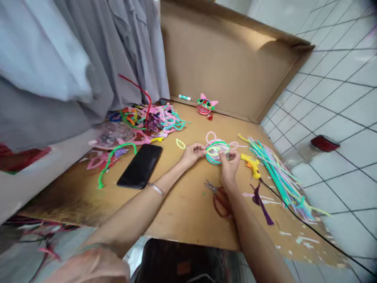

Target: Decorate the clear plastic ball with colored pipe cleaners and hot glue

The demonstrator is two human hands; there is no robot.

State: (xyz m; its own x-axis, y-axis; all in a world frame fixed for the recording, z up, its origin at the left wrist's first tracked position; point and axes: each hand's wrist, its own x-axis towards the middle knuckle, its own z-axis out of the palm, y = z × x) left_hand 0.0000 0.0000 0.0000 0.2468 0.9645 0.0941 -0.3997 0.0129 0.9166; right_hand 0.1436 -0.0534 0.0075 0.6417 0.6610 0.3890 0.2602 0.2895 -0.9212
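In front of me lies a round piece [216,160] with a teal and green fuzzy rim and a pale middle. Over it is a pale yellow pipe cleaner loop [212,149]. My left hand [193,154] pinches the loop's left end, at the round piece's left edge. At the other side, the closed fingers of my right hand [230,163] meet the loop's right end and hide part of the rim. A second yellow leaf-shaped loop [180,144] rests on the table beyond my left hand. Pink pipe cleaner loops [211,136] lie just behind the round piece.
Red-handled scissors [220,201] lie beside my right forearm. A yellow glue gun [251,165] trails a black cord on the right, near a pipe cleaner bundle [279,177]. Left are a black phone [140,166] and a tangled pipe cleaner pile [159,120]. A cat-face figure [204,106] sits behind.
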